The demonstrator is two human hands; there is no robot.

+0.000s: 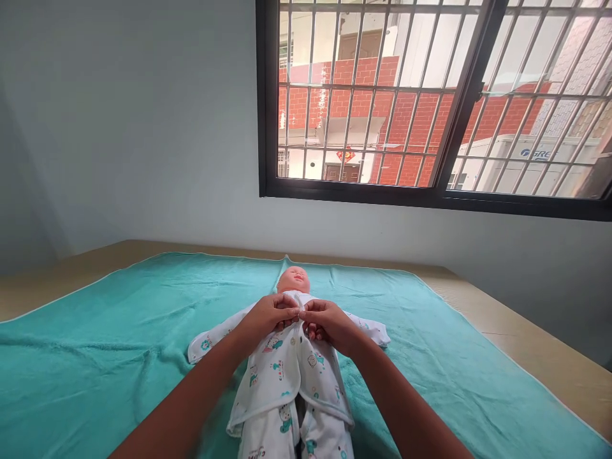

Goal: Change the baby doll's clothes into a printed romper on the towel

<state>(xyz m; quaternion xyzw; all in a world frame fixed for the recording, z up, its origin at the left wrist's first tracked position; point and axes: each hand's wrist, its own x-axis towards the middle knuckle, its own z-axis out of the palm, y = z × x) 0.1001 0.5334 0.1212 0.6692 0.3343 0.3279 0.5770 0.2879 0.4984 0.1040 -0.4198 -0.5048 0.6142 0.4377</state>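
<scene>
A baby doll (pixel 293 279) lies on its back, head toward the wall. It wears a white printed baby jacket (pixel 280 370) and matching trousers (pixel 268 437). My left hand (pixel 276 312) and my right hand (pixel 325 320) meet at the upper chest, fingertips pinched on the jacket's front edges. Whether a fastener lies between the fingers is hidden. Below my hands the jacket front hangs parted, with a small round fastener showing near the left edge. Both sleeves spread out sideways; the left sleeve (pixel 205 344) ends flat on the cloth.
A turquoise blanket (pixel 119 344) with some wrinkles lies under the doll. It covers most of a wooden table (pixel 540 350), whose bare edges show at both sides. Behind stand a pale wall (pixel 143 127) and a dark-framed window (pixel 354 190) with metal bars.
</scene>
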